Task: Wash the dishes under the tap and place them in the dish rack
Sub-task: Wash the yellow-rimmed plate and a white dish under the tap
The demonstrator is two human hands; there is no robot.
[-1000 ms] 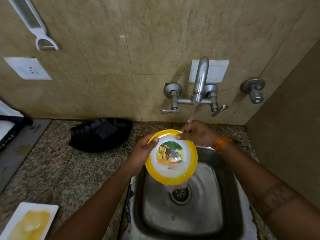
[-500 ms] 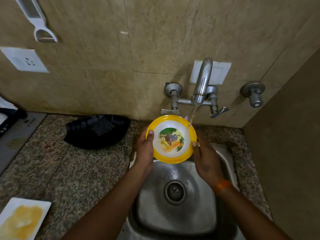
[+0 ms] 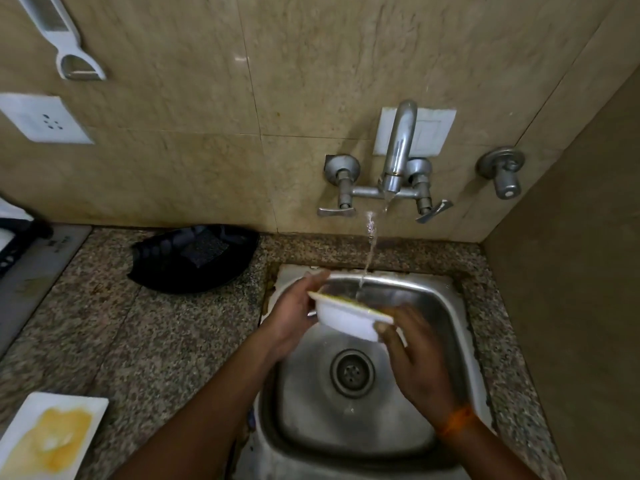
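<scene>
1. Both hands grasp the bowl [image 3: 348, 318]: the left hand [image 3: 294, 318] clasps its left rim, and the right hand [image 3: 417, 351] pinches its right rim, thumb against the white outer wall.
2. Bowl position: held above the steel sink [image 3: 446, 306], rim tipped away from the camera so that the white underside faces the viewer. A thin yellow edge shows along the rim. Its interior is hidden.
3. Water supply: the wall-mounted tap [image 3: 398, 157] is running. The stream [image 3: 370, 244] falls onto the far side of the bowl rim.
4. Sink contents: only the drain [image 3: 352, 372] and a wet basin floor are visible below the bowl.
5. Right wrist: an orange band [image 3: 457, 419] encircles it.
6. Granite counter [image 3: 138, 334], left of the sink: a black container [image 3: 194, 258] lies against the wall, holding a dark scrub pad.
7. Lower left corner: a white rectangular plate [image 3: 52, 434] carries a yellow-orange residue.
8. Wall items: a white peeler [image 3: 65, 39] hangs at upper left, above a white socket plate [image 3: 45, 119].
</scene>
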